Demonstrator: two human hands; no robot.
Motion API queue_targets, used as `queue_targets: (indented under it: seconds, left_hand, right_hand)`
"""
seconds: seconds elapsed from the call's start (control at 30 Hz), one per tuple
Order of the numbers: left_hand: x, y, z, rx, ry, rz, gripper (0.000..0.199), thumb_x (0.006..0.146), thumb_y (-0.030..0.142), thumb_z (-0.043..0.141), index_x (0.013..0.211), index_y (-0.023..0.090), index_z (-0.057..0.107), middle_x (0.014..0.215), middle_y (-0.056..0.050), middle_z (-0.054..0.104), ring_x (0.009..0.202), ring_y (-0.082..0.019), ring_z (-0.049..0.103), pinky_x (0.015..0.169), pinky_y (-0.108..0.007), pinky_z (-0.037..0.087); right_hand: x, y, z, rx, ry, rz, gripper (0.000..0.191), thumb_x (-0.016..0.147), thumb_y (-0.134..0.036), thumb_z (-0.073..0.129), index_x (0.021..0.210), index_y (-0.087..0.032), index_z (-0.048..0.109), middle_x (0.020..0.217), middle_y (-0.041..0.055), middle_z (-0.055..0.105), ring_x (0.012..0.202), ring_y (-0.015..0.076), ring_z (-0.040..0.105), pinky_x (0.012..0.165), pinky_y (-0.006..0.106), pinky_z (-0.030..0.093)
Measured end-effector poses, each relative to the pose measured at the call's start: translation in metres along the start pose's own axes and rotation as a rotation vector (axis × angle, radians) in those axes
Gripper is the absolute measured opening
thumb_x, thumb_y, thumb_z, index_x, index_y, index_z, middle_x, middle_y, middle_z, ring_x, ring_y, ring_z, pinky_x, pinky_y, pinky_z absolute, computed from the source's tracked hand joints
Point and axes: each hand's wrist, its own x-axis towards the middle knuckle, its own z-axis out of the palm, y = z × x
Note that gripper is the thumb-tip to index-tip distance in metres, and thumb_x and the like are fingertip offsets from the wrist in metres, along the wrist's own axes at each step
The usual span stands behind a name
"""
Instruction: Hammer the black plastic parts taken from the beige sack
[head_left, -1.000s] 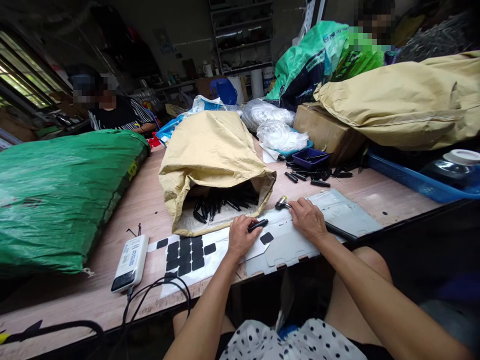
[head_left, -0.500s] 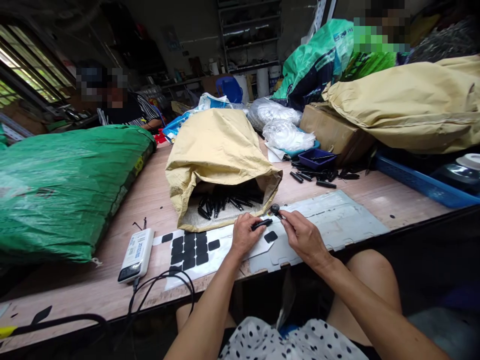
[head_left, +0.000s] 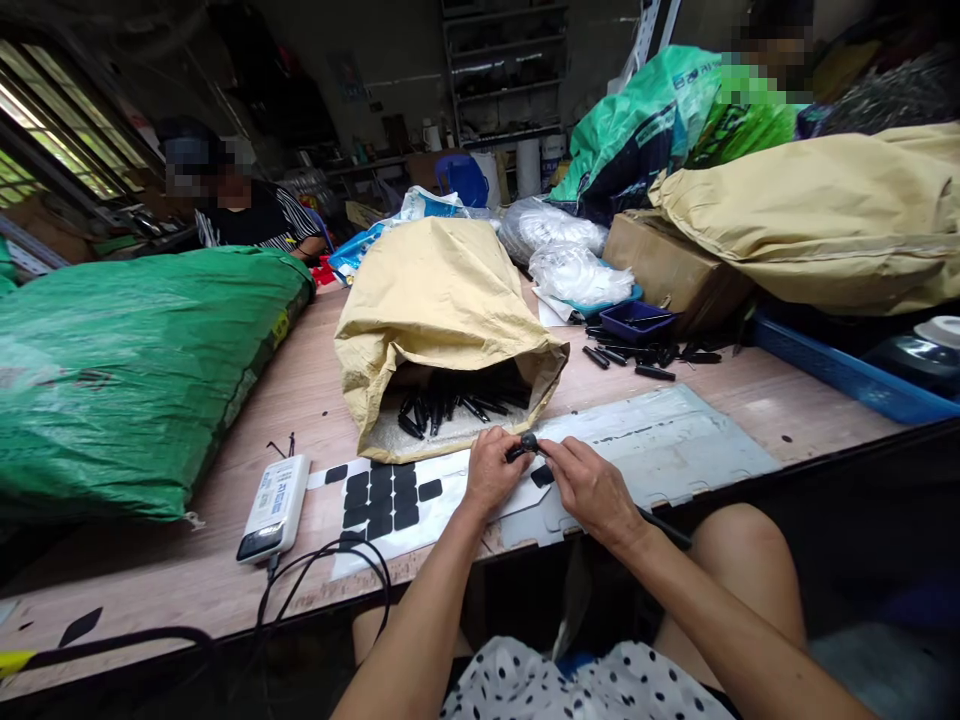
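My left hand (head_left: pixel 491 472) is closed around a slim black tube-like piece (head_left: pixel 516 454), mostly covered by the fingers. My right hand (head_left: pixel 596 490) pinches a small black part with a round head (head_left: pixel 529 441). The round head meets the end of the black piece; whether the two are joined I cannot tell. Below the hands lies a black square patch (head_left: pixel 541 476). More black squares (head_left: pixel 380 500) sit in rows on a white sheet (head_left: pixel 442 520) to the left. Just beyond the hands, a tan sack (head_left: pixel 442 280) opens toward me with several black pieces (head_left: pixel 435 408) inside.
A white power bank (head_left: pixel 274 508) with black cables lies left of the sheet, near a bulging green sack (head_left: pixel 142 380). Loose black pieces surround a purple tray (head_left: pixel 637 322); a blue tray (head_left: pixel 855 370) is at right. A person (head_left: pixel 259 215) sits across the table.
My right hand has moved left and slightly down, bringing the round-headed part from a gap away up to the black piece. My left hand has barely moved.
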Motion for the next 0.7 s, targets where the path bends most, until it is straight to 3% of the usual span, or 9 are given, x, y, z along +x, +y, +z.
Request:
queue_targets:
  seconds: [0.17,0.33,0.47,0.7]
  left_hand:
    - [0.0,0.0,0.0,-0.024,0.001,-0.008,0.016,0.081,0.023,0.078,0.098,0.024,0.077,0.089,-0.002,0.064,0.094,-0.023,0.056,0.088,-0.036,0.043]
    - [0.001,0.002,-0.001,-0.008,-0.023,-0.022,0.019,0.079,0.022,0.079,0.098,0.024,0.078,0.09,-0.002,0.064,0.097,-0.024,0.056,0.091,-0.038,0.044]
    - [0.002,0.002,-0.001,0.0,-0.033,-0.039,0.02,0.079,0.022,0.079,0.098,0.024,0.077,0.091,-0.003,0.065,0.097,-0.024,0.056,0.091,-0.038,0.044]
    - [0.001,0.002,-0.001,-0.023,-0.027,-0.036,0.018,0.079,0.022,0.078,0.097,0.025,0.077,0.092,-0.002,0.066,0.098,-0.024,0.056,0.091,-0.038,0.044]
  right_hand:
    - [0.003,0.015,-0.008,0.013,0.075,0.04,0.034,0.103,-0.025,0.045,0.131,-0.023,0.064,0.102,0.0057,0.069,0.097,0.0183,0.065,0.086,0.028,0.05]
    - [0.006,0.059,-0.015,-0.148,0.122,0.134,0.032,0.1,-0.025,0.049,0.126,-0.023,0.067,0.099,0.0053,0.069,0.095,0.0199,0.062,0.084,0.03,0.047]
    - [0.008,0.09,-0.007,-0.273,0.053,0.208,0.029,0.098,-0.024,0.05,0.118,-0.02,0.07,0.096,0.007,0.066,0.091,0.0212,0.058,0.079,0.032,0.042]
    - [0.01,0.095,0.003,-0.386,0.019,0.261,0.026,0.095,-0.026,0.053,0.114,-0.02,0.07,0.096,0.0087,0.063,0.09,0.0224,0.051,0.075,0.033,0.032]
